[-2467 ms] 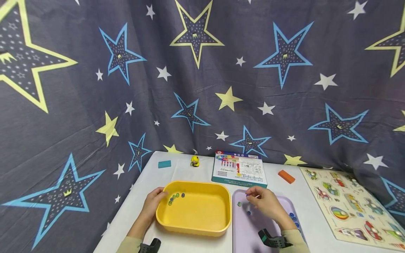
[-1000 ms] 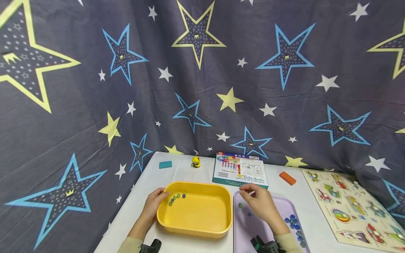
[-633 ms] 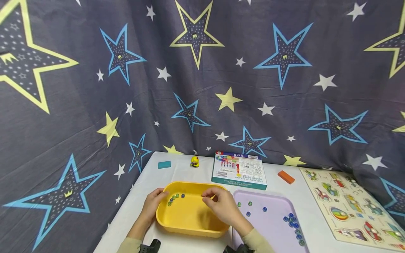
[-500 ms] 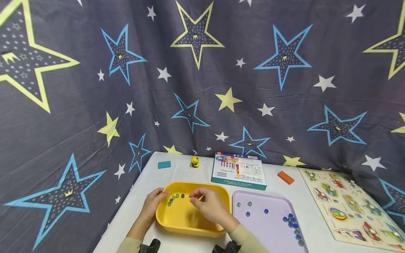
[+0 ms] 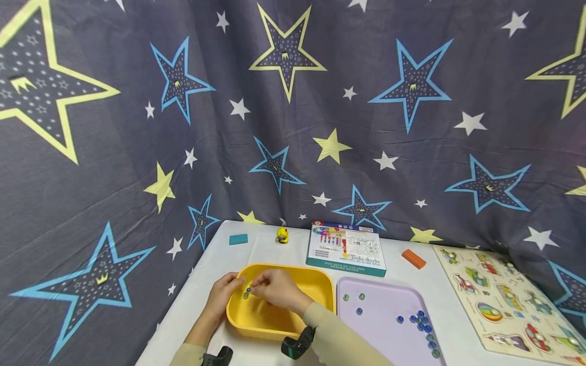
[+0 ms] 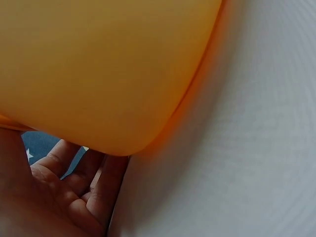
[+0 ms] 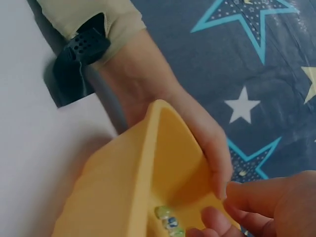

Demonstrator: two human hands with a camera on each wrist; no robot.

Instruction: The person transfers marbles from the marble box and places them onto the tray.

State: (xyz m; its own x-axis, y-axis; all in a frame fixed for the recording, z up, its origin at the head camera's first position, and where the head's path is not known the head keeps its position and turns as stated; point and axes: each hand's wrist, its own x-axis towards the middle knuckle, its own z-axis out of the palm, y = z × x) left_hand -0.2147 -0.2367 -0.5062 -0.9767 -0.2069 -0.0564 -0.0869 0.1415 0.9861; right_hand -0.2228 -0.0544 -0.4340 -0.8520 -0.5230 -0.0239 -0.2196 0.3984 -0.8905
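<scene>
My left hand grips the left wall of a yellow plastic bin. Its thumb lies over the rim; in the left wrist view the fingers are outside, beneath the bin. My right hand is over the bin's left part, thumb and fingertips pinched together beside a row of small glass marbles. It seems to pinch a marble, but the fingers hide it. Green and blue marbles show beside these fingers in the right wrist view; the hand hides others in the row.
Right of the bin lies a lilac tray with loose green and blue marbles, clustered at its right side. Behind stand a boxed set, a yellow toy figure, a teal block and an orange block. A picture board lies far right.
My right hand has moved left from the lilac tray to the marble row in the yellow bin. One blue marble in the tray has rolled right. My left hand stays on the bin.
</scene>
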